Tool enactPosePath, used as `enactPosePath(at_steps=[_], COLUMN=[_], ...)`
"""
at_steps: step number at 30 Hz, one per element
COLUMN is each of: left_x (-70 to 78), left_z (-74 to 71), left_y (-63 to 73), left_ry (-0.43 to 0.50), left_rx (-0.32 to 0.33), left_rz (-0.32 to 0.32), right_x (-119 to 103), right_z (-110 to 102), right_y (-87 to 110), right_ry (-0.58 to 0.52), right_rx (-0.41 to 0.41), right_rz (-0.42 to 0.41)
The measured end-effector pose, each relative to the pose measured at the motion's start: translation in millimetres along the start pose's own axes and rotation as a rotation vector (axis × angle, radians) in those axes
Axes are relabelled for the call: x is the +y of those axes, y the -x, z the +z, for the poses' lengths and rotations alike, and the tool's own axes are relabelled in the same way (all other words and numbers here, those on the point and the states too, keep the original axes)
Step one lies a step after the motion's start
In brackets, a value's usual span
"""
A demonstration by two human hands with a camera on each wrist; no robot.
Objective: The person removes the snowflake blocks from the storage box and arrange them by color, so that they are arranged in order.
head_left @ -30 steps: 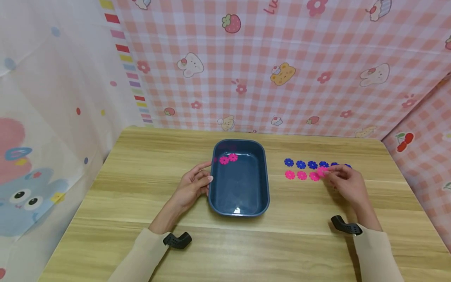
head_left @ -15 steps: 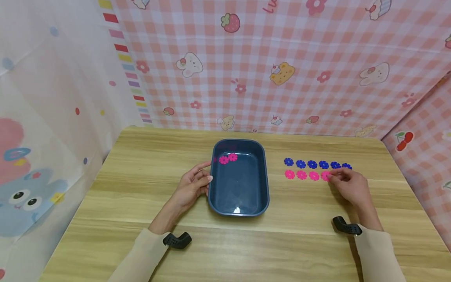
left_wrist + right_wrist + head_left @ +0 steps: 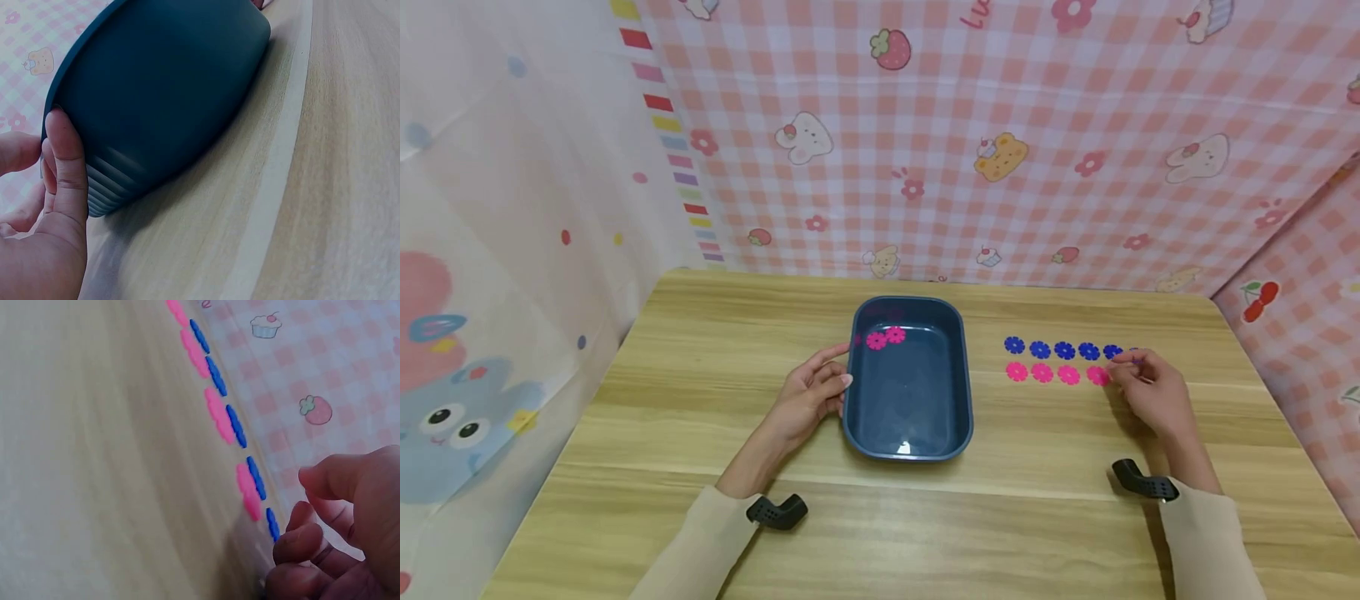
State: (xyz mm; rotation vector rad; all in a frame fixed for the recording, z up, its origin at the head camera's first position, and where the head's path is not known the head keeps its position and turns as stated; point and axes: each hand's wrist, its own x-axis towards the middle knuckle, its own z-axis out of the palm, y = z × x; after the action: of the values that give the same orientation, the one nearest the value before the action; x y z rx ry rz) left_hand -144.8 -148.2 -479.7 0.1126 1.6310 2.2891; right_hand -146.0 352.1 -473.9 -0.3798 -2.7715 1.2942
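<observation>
My left hand (image 3: 808, 396) rests against the left side of a dark blue tray (image 3: 908, 457), its fingertips right at the rim. The left wrist view shows the thumb and fingers against the tray's outer wall (image 3: 162, 81). Two pink snowflake discs (image 3: 876, 341) lie inside the tray at its far left. My right hand (image 3: 1152, 392) hovers by the rightmost pink disc (image 3: 1097, 376), thumb and index finger apart in the right wrist view with nothing between them. That disc ends a row of several pink discs (image 3: 1042, 373). The fingers partly cover the last blue disc (image 3: 1136, 353).
Behind the pink row runs a row of several blue snowflake discs (image 3: 1064, 351). The wood-grain table (image 3: 925, 533) meets a pink checked cloth (image 3: 940, 208) at its back edge. A white patterned cloth (image 3: 497, 250) hangs on the left.
My right hand has set a pink disc down at the right end of the pink row, let go and drawn slightly right. The left hand and tray have stayed put.
</observation>
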Motion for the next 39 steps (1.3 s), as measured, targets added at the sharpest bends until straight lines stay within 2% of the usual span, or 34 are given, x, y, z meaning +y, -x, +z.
enactPosePath(at_steps=[5, 10, 20, 28, 39], left_x=[0.3, 0.9, 0.0, -2.5, -1.7], left_z=[-0.6, 0.1, -0.8, -1.2, -2.0], left_y=[-0.3, -0.6, 0.3, 0.4, -0.4], left_ry=[0.002, -0.001, 0.004, 0.0, -0.003], left_rx=[-0.002, -0.006, 0.001, 0.002, 0.0], left_rz=[0.005, 0.002, 0.001, -0.003, -0.002], right_x=[-5.3, -17.9, -52.6, -72.2, -96.3], right_z=[-2.3, -1.1, 7.4, 16.7, 30.2], right_y=[-0.9, 0.2, 4.1, 6.7, 4.5], right_ry=[-0.066, -0.088, -0.052, -0.063, -0.021], right_rx=[-0.037, -0.077, -0.091, -0.152, -0.166], right_rz=[-0.025, -0.093, -0.207, -0.232, -0.314])
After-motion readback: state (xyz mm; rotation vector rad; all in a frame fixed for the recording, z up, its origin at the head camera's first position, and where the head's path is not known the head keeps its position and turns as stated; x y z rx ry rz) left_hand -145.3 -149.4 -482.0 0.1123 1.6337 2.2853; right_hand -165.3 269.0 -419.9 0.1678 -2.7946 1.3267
